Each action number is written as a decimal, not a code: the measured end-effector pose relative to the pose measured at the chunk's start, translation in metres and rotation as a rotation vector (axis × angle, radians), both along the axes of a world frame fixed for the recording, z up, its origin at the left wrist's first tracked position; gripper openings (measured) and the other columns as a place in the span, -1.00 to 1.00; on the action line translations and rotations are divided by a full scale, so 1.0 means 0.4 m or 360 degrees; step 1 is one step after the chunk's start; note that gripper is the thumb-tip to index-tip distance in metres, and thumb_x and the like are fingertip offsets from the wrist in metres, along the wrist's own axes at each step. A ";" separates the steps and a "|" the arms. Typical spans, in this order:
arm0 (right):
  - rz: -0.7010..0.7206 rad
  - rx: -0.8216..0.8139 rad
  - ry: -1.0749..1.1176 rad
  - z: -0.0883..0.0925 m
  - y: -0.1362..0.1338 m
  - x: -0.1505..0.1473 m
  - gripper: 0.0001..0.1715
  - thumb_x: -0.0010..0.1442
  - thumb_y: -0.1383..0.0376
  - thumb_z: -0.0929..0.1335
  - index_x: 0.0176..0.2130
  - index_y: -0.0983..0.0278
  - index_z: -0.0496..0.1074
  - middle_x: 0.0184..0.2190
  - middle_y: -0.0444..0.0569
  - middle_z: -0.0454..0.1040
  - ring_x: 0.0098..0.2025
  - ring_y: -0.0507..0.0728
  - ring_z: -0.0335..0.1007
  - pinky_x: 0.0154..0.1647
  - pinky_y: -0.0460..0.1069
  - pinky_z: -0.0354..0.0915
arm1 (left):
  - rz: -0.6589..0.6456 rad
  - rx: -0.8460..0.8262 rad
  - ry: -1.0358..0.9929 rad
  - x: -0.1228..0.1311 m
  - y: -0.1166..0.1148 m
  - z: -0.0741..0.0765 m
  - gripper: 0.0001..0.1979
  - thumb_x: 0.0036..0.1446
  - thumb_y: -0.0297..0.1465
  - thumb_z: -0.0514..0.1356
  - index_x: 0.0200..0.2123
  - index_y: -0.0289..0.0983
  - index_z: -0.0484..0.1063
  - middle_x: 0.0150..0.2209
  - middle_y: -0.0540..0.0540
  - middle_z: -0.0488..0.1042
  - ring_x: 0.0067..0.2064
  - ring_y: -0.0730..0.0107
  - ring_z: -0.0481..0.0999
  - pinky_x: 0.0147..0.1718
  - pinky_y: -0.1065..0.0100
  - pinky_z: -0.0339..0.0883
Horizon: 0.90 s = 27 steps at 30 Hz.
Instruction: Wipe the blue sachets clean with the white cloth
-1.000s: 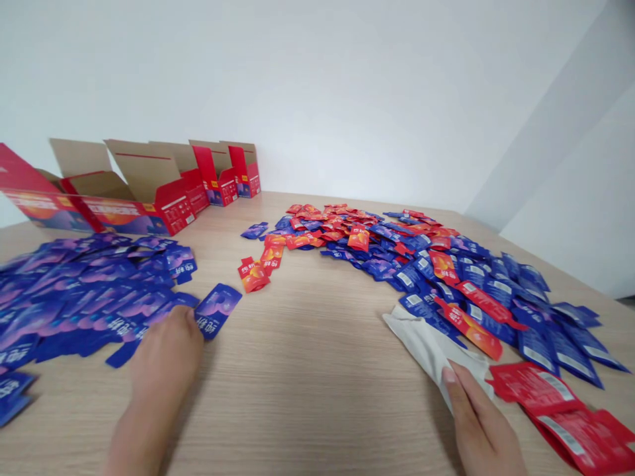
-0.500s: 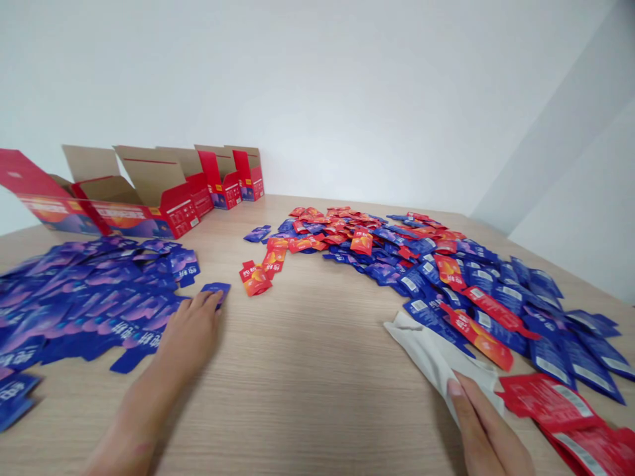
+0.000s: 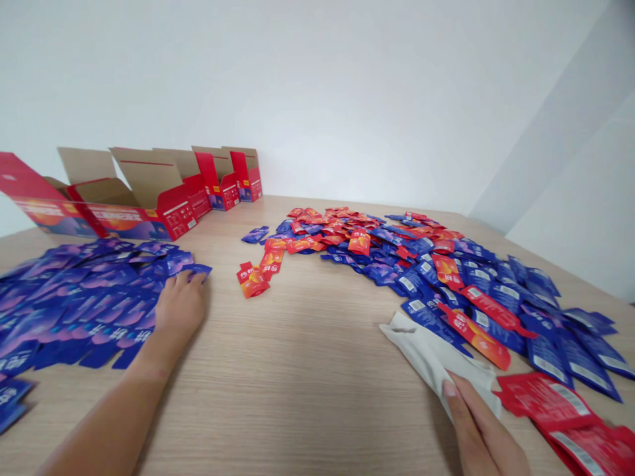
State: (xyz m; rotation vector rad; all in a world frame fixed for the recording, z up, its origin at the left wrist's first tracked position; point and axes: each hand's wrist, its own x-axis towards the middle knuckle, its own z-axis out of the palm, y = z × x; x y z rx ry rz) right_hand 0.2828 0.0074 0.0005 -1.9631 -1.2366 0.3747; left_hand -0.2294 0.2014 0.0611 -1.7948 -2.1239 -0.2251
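Observation:
At the right edge of a spread of overlapping blue sachets (image 3: 99,297), my left hand (image 3: 182,301) has its fingers bent over one blue sachet (image 3: 202,269), whose far end pokes out past the fingertips. My right hand (image 3: 479,423) pinches a white cloth (image 3: 421,347) between thumb and fingers, low on the right. The cloth lies partly on the table and its far end touches the blue sachets of the right-hand heap. Beside the cloth lie red sachets (image 3: 550,400) with barcodes upward.
Open red cardboard boxes (image 3: 178,211) line the back left. A mixed heap of red and blue sachets (image 3: 387,251) curves from the table's middle back to the right. A few loose red sachets (image 3: 253,281) lie left of it. A pale wall (image 3: 347,99) stands behind.
My left hand has moved with the blue sachet left and away from me, onto the edge of the blue spread. The right hand stays on the cloth.

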 end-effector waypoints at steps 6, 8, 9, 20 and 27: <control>0.0057 -0.0040 -0.0013 0.012 0.001 -0.013 -0.22 0.33 -0.32 0.25 0.16 0.10 0.61 0.27 -0.04 0.56 0.32 0.35 0.49 0.19 0.10 0.52 | 0.0057 0.0075 0.0104 0.052 -0.033 0.034 -0.52 0.32 -0.15 0.28 0.22 -0.21 0.41 0.27 -0.21 0.43 0.20 0.05 0.51 0.13 -0.10 0.51; 0.0061 -0.0041 -0.0030 0.022 0.002 -0.023 -0.21 0.33 -0.33 0.24 0.15 0.11 0.61 0.27 -0.02 0.56 0.32 0.36 0.48 0.21 0.13 0.50 | 0.0028 0.0048 0.0127 0.073 -0.038 0.040 -0.53 0.32 -0.16 0.28 0.22 -0.20 0.41 0.27 -0.22 0.43 0.21 0.06 0.50 0.14 -0.10 0.51; 0.0051 -0.0036 -0.0041 0.026 0.003 -0.028 -0.19 0.33 -0.34 0.23 0.14 0.11 0.62 0.26 -0.01 0.57 0.32 0.37 0.48 0.20 0.14 0.51 | 0.0002 0.0022 0.0137 0.083 -0.040 0.041 -0.54 0.32 -0.16 0.28 0.21 -0.20 0.42 0.26 -0.21 0.44 0.20 0.07 0.51 0.14 -0.10 0.51; 0.0101 -0.0077 -0.0025 0.018 0.003 -0.022 -0.19 0.34 -0.34 0.21 0.19 0.07 0.58 0.29 -0.06 0.54 0.35 0.35 0.45 0.23 0.14 0.49 | 0.0063 -0.0180 0.0102 0.080 -0.033 0.013 -0.57 0.33 -0.13 0.27 0.14 -0.23 0.46 0.13 -0.17 0.53 0.07 0.16 0.57 0.03 -0.01 0.56; 0.0131 -0.0102 -0.0038 0.020 0.004 -0.026 -0.20 0.36 -0.33 0.20 0.22 0.06 0.57 0.31 -0.07 0.51 0.37 0.35 0.43 0.25 0.15 0.48 | -0.0156 -0.0106 -0.0062 0.097 -0.017 0.010 -0.54 0.32 -0.14 0.28 0.19 -0.22 0.43 0.20 -0.20 0.49 0.14 0.11 0.54 0.10 -0.07 0.52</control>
